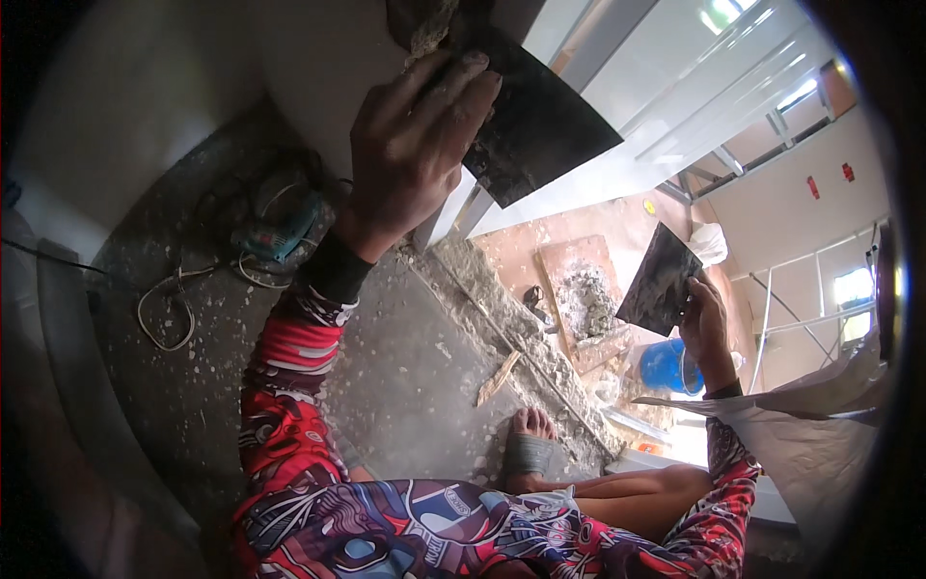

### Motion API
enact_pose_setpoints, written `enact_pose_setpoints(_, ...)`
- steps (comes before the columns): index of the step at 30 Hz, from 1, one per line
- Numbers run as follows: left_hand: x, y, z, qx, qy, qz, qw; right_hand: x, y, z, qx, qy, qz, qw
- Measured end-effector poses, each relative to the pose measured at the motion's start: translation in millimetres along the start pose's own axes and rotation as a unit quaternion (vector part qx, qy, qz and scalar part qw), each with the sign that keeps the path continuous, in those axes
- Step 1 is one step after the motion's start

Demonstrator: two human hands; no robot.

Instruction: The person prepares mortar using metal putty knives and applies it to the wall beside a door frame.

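My left hand (410, 150) is raised at the top middle, its fingers closed on the edge of a dark flat plate (545, 125). Greyish lumps like mortar (431, 29) show just above those fingers, beside a dark patch at the upper rim. Lower on the right, my right hand (708, 323) grips a second dark flat plate (658, 275) with pale smears over its face. This plate tilts upward, apart from the first. Whether either plate has a handle is hidden.
A board (555, 275) carries a heap of grey mortar (586, 301). Nearby stands a blue bucket (664, 367). Rubble lines a rough strip (482, 299) across the floor. A teal corded power tool (280, 232) lies left; white plastic sheeting (820, 434) hangs right.
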State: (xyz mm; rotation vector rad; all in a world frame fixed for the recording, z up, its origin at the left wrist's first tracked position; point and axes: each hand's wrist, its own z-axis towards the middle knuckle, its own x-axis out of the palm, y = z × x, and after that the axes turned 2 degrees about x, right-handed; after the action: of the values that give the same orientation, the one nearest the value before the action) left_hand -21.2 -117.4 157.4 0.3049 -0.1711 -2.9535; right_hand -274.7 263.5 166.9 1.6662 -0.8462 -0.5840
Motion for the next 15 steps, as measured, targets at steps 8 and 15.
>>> enact_pose_setpoints(8, -6, -8, -32, -0.03, 0.05, -0.041, 0.997, -6, -1, 3, 0.004, 0.027, -0.017, 0.999)
enact_pose_setpoints(15, -1, -13, -61, -0.024, 0.051, -0.019, 0.998, -8, -7, 9, 0.009, 0.022, -0.018, 1.0)
